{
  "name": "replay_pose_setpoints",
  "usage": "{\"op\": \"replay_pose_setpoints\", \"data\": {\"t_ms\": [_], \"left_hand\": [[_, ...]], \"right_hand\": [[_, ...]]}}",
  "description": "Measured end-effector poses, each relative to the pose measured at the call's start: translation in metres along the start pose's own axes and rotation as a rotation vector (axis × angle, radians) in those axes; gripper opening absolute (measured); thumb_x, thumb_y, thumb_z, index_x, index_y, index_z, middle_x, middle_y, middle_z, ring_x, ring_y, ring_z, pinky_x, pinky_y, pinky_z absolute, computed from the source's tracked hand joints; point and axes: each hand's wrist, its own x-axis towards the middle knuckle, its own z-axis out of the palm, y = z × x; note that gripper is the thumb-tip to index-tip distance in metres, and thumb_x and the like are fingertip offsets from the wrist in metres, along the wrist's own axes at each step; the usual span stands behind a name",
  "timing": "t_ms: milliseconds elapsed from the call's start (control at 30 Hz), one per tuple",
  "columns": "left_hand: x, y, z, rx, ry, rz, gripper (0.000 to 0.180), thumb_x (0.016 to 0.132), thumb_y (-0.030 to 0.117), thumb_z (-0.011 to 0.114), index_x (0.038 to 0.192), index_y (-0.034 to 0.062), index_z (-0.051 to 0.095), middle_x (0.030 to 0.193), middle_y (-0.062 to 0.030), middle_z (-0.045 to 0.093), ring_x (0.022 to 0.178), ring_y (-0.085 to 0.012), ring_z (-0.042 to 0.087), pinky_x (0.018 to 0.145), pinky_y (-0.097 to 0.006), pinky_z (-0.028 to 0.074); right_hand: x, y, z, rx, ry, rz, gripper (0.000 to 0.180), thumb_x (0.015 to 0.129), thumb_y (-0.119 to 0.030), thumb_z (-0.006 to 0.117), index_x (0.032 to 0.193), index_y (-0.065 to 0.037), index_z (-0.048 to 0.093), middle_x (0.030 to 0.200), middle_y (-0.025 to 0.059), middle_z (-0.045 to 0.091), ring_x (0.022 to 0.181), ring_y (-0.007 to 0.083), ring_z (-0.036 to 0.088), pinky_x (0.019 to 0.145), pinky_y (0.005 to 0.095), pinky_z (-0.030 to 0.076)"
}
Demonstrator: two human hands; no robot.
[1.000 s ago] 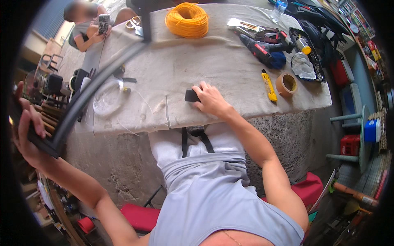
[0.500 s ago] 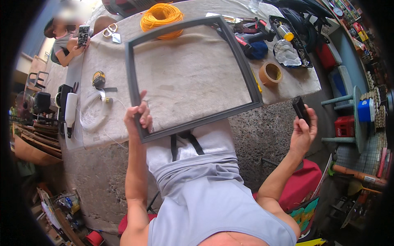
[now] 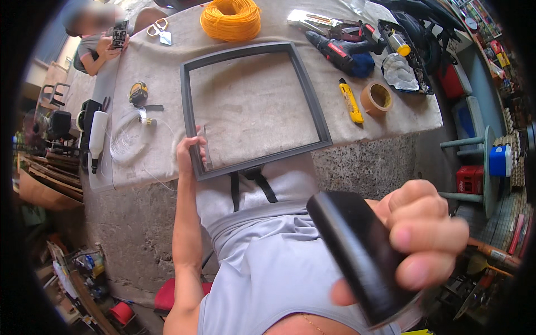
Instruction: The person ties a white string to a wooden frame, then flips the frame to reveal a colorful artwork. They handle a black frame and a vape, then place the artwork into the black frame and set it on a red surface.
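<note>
A dark grey rectangular frame [image 3: 310,92] with rounded corners lies tilted over the near part of the table. My left hand [image 3: 191,153] grips its left side near the lower corner, fingers wrapped round the bar. A small clear strip [image 3: 207,146] shows at those fingers; what it is I cannot tell. Close to the camera, my right hand [image 3: 427,234] is closed round a smooth black block-like object [image 3: 363,254] with rounded edges, held in front of my chest. Its kind does not show. The frame and the black object are well apart.
On the cloth-covered table [image 3: 151,72] are a coil of orange cord [image 3: 230,25], scissors [image 3: 158,27], a tape measure [image 3: 138,92], clear line [image 3: 125,139], a white bottle [image 3: 97,134], a yellow cutter [image 3: 350,101], a tape roll [image 3: 377,99] and a drill [image 3: 338,53]. A person [image 3: 95,50] holds a phone.
My right hand has swung up and inward with the black object, now close to the camera. The frame has shifted left and lower toward the table, uncovering the yellow cutter.
</note>
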Motion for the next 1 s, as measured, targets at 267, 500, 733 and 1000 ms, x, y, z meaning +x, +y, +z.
{"op": "replay_pose_setpoints", "data": {"t_ms": [267, 500, 733, 1000], "left_hand": [[-0.006, 0.042, 0.049, 1.202, 0.253, 0.786, 0.044, 0.079, 0.023, 0.071, 0.115, 0.0001, 0.064, 0.114, -0.0201, 0.063, 0.113, -0.0331, 0.055, 0.097, -0.040, 0.043], [0.068, 0.001, 0.210, 1.137, -0.379, 0.980, 0.032, 0.077, 0.023, 0.074, 0.105, 0.0082, 0.070, 0.106, -0.0123, 0.067, 0.105, -0.0285, 0.059, 0.092, -0.038, 0.046], [0.123, -0.051, 0.325, 1.626, -0.485, 1.010, 0.026, 0.076, 0.018, 0.063, 0.101, 0.0164, 0.072, 0.105, -0.0090, 0.067, 0.100, -0.0285, 0.062, 0.086, -0.039, 0.049], [0.144, -0.067, 0.330, 1.669, -0.560, 1.058, 0.013, 0.076, 0.013, 0.060, 0.084, 0.0163, 0.070, 0.095, -0.0059, 0.066, 0.088, -0.0282, 0.064, 0.078, -0.040, 0.050]], "right_hand": [[0.015, -0.017, 0.020, -0.199, 0.068, -0.016, 0.017, 0.082, -0.024, 0.067, 0.098, -0.022, 0.063, 0.089, -0.0035, 0.040, 0.069, 0.0106, 0.042, 0.051, 0.0221, 0.037], [0.018, 0.012, -0.017, -0.126, -0.103, -0.278, 0.009, 0.086, -0.033, 0.061, 0.090, -0.024, 0.063, 0.088, -0.0058, 0.040, 0.073, 0.0091, 0.040, 0.056, 0.0238, 0.036], [0.011, -0.006, -0.032, -0.401, 0.025, 0.021, 0.006, 0.086, -0.031, 0.062, 0.083, -0.026, 0.062, 0.087, -0.0085, 0.041, 0.076, 0.0085, 0.040, 0.055, 0.0236, 0.035], [0.005, 0.021, -0.055, -0.309, -0.050, -0.158, 0.005, 0.086, -0.032, 0.061, 0.085, -0.027, 0.062, 0.088, -0.0082, 0.040, 0.077, 0.0087, 0.040, 0.054, 0.0226, 0.034]]}}
